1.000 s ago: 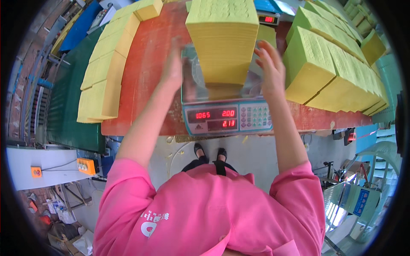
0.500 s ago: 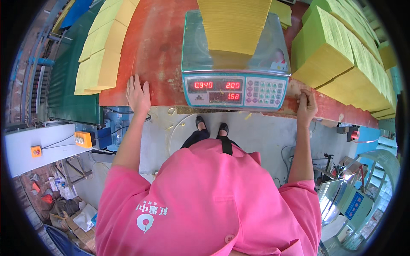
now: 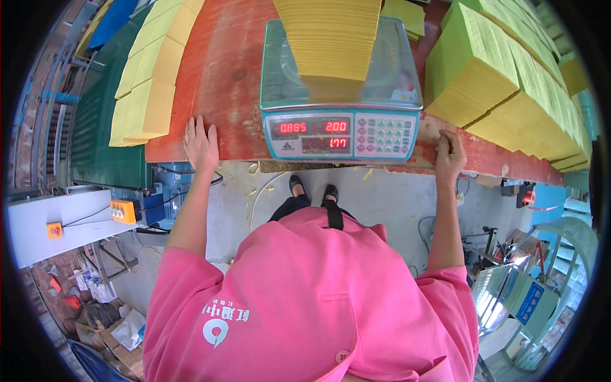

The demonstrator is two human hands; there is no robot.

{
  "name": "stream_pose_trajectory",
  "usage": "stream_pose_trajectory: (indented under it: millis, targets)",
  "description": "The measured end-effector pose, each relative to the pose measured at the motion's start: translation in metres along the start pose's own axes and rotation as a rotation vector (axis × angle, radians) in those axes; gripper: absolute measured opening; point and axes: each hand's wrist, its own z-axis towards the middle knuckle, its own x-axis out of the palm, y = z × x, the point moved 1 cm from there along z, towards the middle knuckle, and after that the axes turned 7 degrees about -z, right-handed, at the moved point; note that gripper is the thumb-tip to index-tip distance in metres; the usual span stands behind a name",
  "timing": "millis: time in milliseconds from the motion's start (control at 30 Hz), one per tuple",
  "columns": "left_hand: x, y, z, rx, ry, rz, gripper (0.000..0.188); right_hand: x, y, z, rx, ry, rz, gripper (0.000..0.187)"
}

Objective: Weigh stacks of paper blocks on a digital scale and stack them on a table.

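Observation:
A tall stack of yellow paper sheets (image 3: 331,51) stands on the glassy platform of a teal digital scale (image 3: 384,137), whose red display is lit. My left hand (image 3: 201,145) lies flat on the red tabletop (image 3: 219,108), to the left of the scale, fingers stretched out and nothing held. To the right of the scale, my right hand (image 3: 450,153) rests at the table's front edge with its fingers curled in. I see nothing in its fingers. Neither hand touches the stack or the scale. The top of the stack runs out of the picture.
Yellow paper blocks stand in a row at the left (image 3: 147,105) and in a larger group at the right (image 3: 477,83). A few yellow sheets (image 3: 405,18) lie behind the scale. An orange switch box (image 3: 123,211) sits on a white panel at the left. Cables trail below the table.
The scale's lit readings have dropped. Scale, stack and right-hand paper blocks appear slightly farther left as the view shifts. Both my hands stay in about the same places on the table.

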Motion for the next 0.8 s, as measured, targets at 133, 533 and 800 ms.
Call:
stream_pose_trajectory:
  millis: [133,533,800]
  targets:
    - [0.002,0.002,0.002,0.01,-0.02,0.024,0.053,0.0,0.003,0.004,0.003,0.007,-0.008,0.012]
    - [-0.004,-0.026,0.08,-0.074,-0.102,-0.471,0.029,0.008,-0.006,0.004,-0.027,-0.139,-0.19,0.017]
    - [0.05,-0.124,0.275,0.361,-0.148,-0.846,0.016,0.021,0.018,0.004,-0.16,-0.117,-0.574,0.014]
